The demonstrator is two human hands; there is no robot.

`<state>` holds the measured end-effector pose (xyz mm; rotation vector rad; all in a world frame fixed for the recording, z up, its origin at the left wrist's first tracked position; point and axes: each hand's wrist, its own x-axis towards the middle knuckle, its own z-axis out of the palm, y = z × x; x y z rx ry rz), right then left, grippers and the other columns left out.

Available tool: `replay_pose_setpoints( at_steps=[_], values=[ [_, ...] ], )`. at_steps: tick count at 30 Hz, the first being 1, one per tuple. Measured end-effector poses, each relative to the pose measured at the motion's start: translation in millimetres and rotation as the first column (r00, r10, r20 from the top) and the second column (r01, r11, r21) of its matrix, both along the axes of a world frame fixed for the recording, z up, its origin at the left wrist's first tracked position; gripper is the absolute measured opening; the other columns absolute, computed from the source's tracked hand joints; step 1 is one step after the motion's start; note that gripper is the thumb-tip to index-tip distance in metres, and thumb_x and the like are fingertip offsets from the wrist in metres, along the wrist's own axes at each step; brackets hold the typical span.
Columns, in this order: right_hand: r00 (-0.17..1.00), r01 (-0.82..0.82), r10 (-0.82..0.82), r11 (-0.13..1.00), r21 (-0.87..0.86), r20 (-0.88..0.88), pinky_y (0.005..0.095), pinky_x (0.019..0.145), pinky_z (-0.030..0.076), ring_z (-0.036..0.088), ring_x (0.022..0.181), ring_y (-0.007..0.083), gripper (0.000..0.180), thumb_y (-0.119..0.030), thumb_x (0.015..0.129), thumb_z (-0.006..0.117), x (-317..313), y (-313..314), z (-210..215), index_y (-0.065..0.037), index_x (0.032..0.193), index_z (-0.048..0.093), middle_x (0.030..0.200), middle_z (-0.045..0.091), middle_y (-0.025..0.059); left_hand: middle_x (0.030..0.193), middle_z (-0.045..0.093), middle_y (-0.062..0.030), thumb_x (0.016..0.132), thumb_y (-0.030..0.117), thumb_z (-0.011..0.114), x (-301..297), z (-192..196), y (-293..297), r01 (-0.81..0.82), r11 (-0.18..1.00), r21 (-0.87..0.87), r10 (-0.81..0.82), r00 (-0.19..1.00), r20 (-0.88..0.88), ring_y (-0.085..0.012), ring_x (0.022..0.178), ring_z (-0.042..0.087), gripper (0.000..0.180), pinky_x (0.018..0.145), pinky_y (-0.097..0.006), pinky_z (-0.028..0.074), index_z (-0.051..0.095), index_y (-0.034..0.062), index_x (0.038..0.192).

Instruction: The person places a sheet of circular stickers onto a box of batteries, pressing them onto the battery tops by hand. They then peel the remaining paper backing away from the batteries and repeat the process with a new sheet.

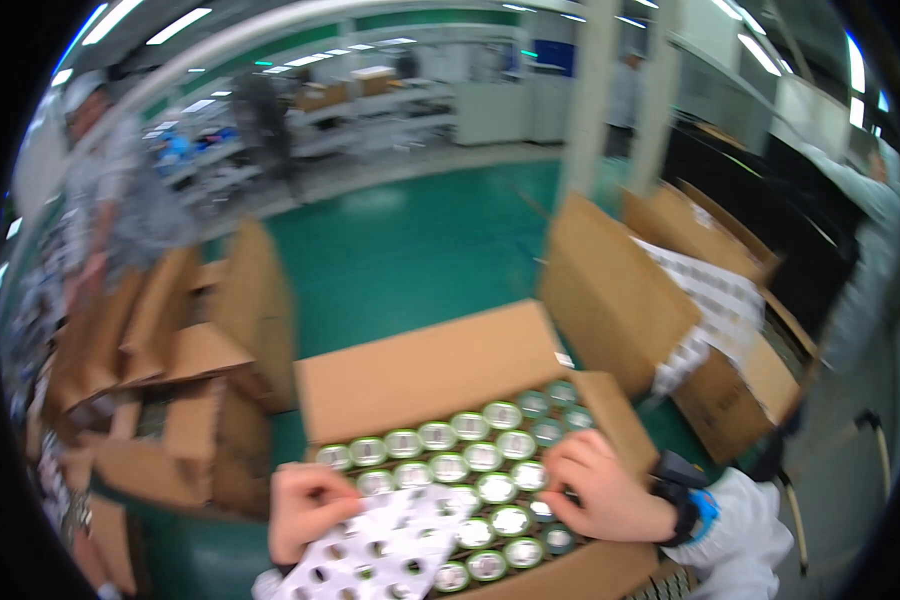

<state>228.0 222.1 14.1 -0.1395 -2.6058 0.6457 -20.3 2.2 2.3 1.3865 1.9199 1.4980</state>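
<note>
In front of me is an open cardboard box (430, 385) filled with rows of upright green cylinders with silver tops (497, 488), which look like battery cells. A white sheet with round holes (395, 545) lies tilted over the near left rows and hides the cylinders under it. My left hand (310, 510) pinches the upper left edge of this sheet. Above the right-hand rows, my right hand (600, 490) is closed, thumb and fingers curled together at the cylinder tops. What it grips, if anything, is hidden. The cylinders along the right side look darker and greener.
Open cartons (180, 440) stand at the left, where a person in pale workwear (120, 190) is beside them. To the right is another open carton (620, 300) with a white holed sheet (710, 300) hanging over it. Another person (870, 230) stands at the far right. Green floor (400, 260) lies beyond.
</note>
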Motion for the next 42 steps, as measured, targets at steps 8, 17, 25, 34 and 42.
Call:
replay_pose_setpoints(
  at_steps=[8, 17, 25, 34, 42],
  values=[
    [0.977, 0.132, -0.146, 0.987, -0.097, -0.155, 0.0337, 0.072, 0.043, 0.052, 0.064, 0.0290, 0.008, -0.004, 0.075, 0.060, 15.1, -33.1, 22.9, -0.001, 0.075, 0.053, 0.065, 0.051, 0.0139, 0.059, 0.057, 0.0020, 0.073, 0.010, 0.070, 8.9, -6.2, -1.5, 0.054, 0.989, 0.139, -0.071, 0.990, 0.120, -0.0011, 0.052, 0.045, 0.010, 0.045, -0.018, 0.033, 0.065, 0.0010, 0.073],
    [0.994, -0.100, 0.110, 0.947, 0.304, -0.017, 0.0394, 0.062, 0.043, 0.054, 0.071, 0.0337, 0.008, -0.006, 0.080, 0.056, 18.4, -35.7, 24.7, -0.001, 0.087, 0.056, 0.076, 0.056, 0.0172, 0.078, 0.062, -0.0014, 0.082, 0.005, 0.062, -11.5, -13.9, -74.5, -0.295, 0.860, 0.416, 0.178, 0.938, 0.296, -0.0045, 0.067, 0.055, 0.010, 0.060, -0.018, 0.045, 0.061, -0.0003, 0.090],
    [0.949, -0.255, 0.155, 0.889, 0.382, 0.273, 0.0418, 0.062, 0.042, 0.052, 0.071, 0.0354, 0.017, -0.012, 0.082, 0.052, 20.2, -58.2, 55.1, -0.002, 0.094, 0.054, 0.079, 0.055, 0.0182, 0.076, 0.060, -0.0011, 0.085, 0.015, 0.060, -28.3, -47.8, -158.2, -0.702, 0.529, 0.476, 0.402, 0.702, 0.588, -0.0052, 0.059, 0.050, 0.019, 0.055, -0.017, 0.042, 0.059, -0.0001, 0.097],
    [0.978, -0.174, 0.132, 0.943, 0.283, 0.162, 0.0424, 0.057, 0.039, 0.052, 0.060, 0.0345, 0.020, -0.018, 0.063, 0.064, -5.0, -36.0, 22.1, -0.004, 0.074, 0.054, 0.061, 0.052, 0.0134, 0.075, 0.060, -0.0024, 0.081, 0.011, 0.065, -28.0, -86.6, -141.1, -0.790, 0.370, 0.488, 0.464, 0.612, 0.640, -0.0081, 0.063, 0.052, 0.018, 0.059, -0.019, 0.042, 0.060, -0.0031, 0.092],
    [0.916, -0.210, 0.043, 0.898, 0.386, 0.398, 0.0444, 0.092, 0.036, 0.046, 0.107, 0.0414, 0.042, -0.018, 0.082, 0.053, 29.9, -80.0, 52.1, 0.001, 0.118, 0.045, 0.119, 0.048, 0.0262, 0.086, 0.056, -0.0024, 0.083, 0.003, 0.060, -3.9, -76.6, -130.2, -0.745, 0.372, 0.553, 0.676, 0.626, 0.388, -0.0064, 0.070, 0.054, 0.017, 0.062, -0.018, 0.044, 0.057, -0.0017, 0.099]
  ],
)
